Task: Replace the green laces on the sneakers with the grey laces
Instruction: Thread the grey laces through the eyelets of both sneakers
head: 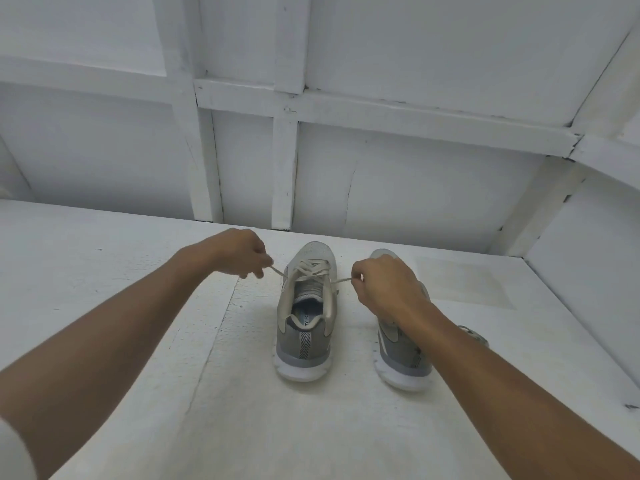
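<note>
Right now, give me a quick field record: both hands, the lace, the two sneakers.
left hand: pinches one end of the pale grey flat lace, pulled out sideways
right hand: pinches the lace's other end
left grey mesh sneaker with white sole: upright, heel toward camera, laced
right grey mesh sneaker: upright beside it, lacing hidden by the right hand
support: white painted surface

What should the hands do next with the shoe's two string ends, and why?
Probably cross the two ends over the tongue to start a knot. The left hand and the right hand each pinch one end of the pale lace, stretched out sideways, and the lace looks threaded up the left sneaker to its top holes.
</note>
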Action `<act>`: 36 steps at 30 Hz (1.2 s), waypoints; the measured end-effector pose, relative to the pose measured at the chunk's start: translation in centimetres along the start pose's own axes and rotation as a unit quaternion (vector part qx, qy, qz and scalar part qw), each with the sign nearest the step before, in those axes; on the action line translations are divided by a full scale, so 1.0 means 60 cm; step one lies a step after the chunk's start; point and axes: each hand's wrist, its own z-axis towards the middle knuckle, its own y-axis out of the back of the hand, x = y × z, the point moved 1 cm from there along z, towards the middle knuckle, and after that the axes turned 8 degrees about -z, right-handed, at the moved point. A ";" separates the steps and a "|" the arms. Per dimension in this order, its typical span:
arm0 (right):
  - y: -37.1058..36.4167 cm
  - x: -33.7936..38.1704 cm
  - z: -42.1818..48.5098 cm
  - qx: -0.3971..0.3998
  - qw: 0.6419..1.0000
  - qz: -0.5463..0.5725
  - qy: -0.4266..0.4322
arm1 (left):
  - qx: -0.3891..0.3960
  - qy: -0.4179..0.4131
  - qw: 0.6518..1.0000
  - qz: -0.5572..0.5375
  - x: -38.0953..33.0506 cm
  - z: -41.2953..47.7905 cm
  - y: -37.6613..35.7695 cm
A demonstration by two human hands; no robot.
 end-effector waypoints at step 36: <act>-0.012 0.098 0.046 -0.009 0.821 0.509 -0.256 | -0.059 -0.129 0.989 -0.036 -0.072 0.025 -0.059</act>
